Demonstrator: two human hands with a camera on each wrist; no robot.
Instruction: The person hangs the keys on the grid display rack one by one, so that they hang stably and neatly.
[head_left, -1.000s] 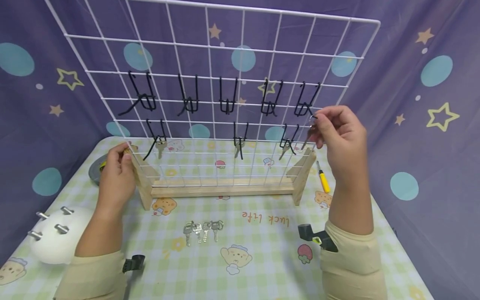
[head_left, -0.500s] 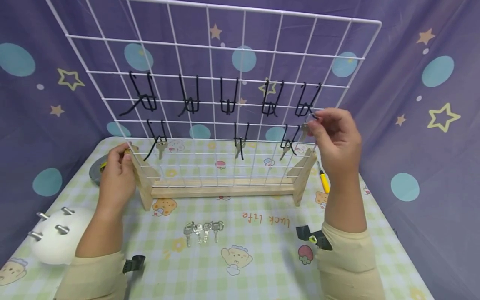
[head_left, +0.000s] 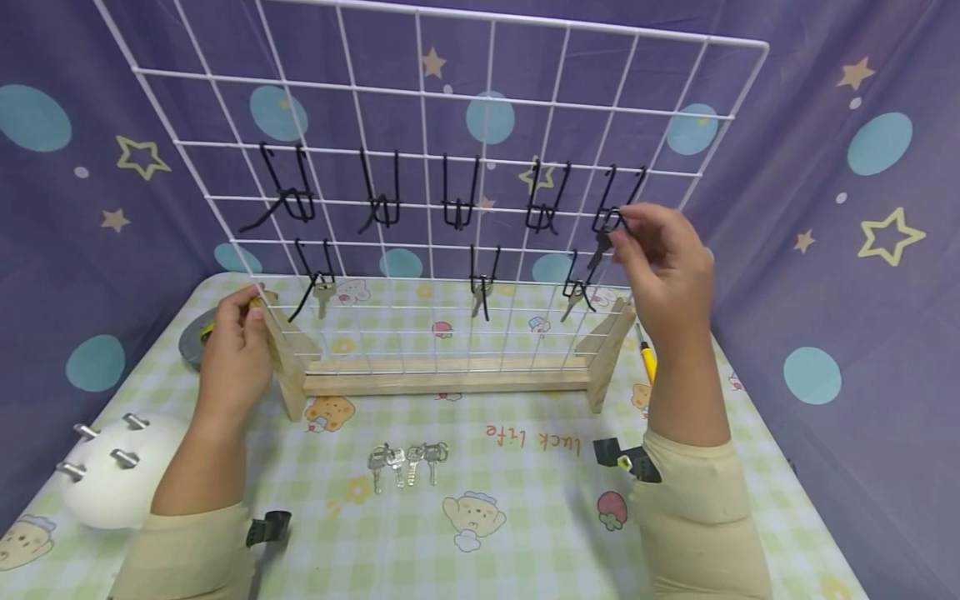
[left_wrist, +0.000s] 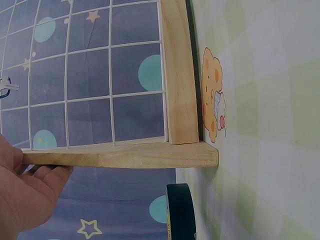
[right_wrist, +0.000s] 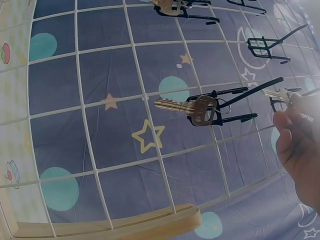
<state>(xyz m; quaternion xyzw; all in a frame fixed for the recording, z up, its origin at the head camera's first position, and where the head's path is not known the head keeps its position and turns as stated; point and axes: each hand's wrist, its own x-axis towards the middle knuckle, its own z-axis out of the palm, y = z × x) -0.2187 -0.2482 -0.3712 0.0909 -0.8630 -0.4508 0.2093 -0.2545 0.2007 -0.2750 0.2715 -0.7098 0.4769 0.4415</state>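
A white wire grid (head_left: 491, 100) stands in a wooden base (head_left: 450, 382), with black hooks in two rows. My right hand (head_left: 671, 262) pinches a key (head_left: 602, 247) by the rightmost upper hook (head_left: 611, 200). Its ring is close to that hook; whether the ring is around it I cannot tell. In the right wrist view the pinched key (right_wrist: 277, 95) lies beyond a hanging key (right_wrist: 202, 111). Keys hang from the lower left, lower middle (head_left: 482, 296) and lower right (head_left: 576, 298) hooks. My left hand (head_left: 236, 354) grips the stand's left wooden side piece (left_wrist: 125, 158).
Several loose keys (head_left: 407, 463) lie in a row on the checked tablecloth (head_left: 540, 533). A white dome with metal pegs (head_left: 123, 471) is at the left. A grey round object (head_left: 193, 342) sits behind my left hand. A yellow-handled screwdriver (head_left: 648, 360) lies right of the stand.
My right hand has moved left, carrying the key from beyond the upper right hook's tip inward along the hook. The left hand keeps its grip on the stand.
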